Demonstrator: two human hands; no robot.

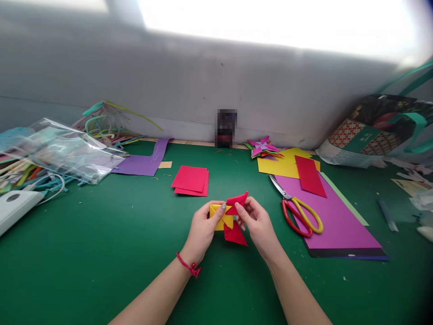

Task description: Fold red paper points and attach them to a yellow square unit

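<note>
My left hand (204, 225) pinches a folded yellow paper piece (219, 221) between thumb and fingers. A folded red paper piece (238, 201) is gripped by my right hand (254, 223), its thumb on top, right against the yellow piece's upper right corner. Below it, a second red folded piece (236, 234) with a pointed corner hangs at the yellow piece's lower right side. How the folds join is hidden by my fingers. Beyond my left hand lie red paper squares (191, 179), loosely stacked on the green tabletop (135, 253).
To the right, scissors (299, 214) with red and yellow handles rest partly on purple paper (341, 221). Yellow sheets (277, 165), a red strip (310, 176) and folded paper stars (265, 148) lie behind. Plastic bags (74, 151) and a white power strip (18, 205) are at left.
</note>
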